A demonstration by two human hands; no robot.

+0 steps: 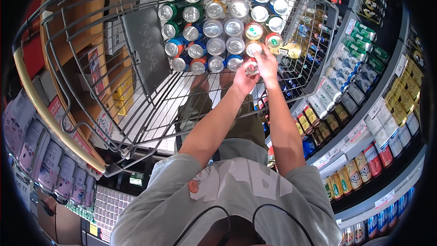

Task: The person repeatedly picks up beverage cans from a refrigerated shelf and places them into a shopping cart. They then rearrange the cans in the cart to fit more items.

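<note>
Inside the wire shopping cart point(177, 130), drink cans stand upright in rows, silver lids facing up. My left hand point(246, 81) is closed around a red can point(251, 67) at the near right end of the nearest row. Close beside it, my right hand point(267, 66) has its fingers bent against an orange-rimmed can point(253, 48) just beyond; part of that can is hidden by the fingers. Another orange can point(254, 31) and a red one point(274, 41) stand farther on. A gold can point(290, 49) lies on its side right of my right hand.
A grey folding flap point(146, 48) borders the cans on the left. The cart's gold-coloured handle point(43, 125) curves along the left side. Shelves of cans and bottles point(359, 79) rise close on the right. Lilac packs point(57, 166) and wooden shelving point(75, 23) stand left.
</note>
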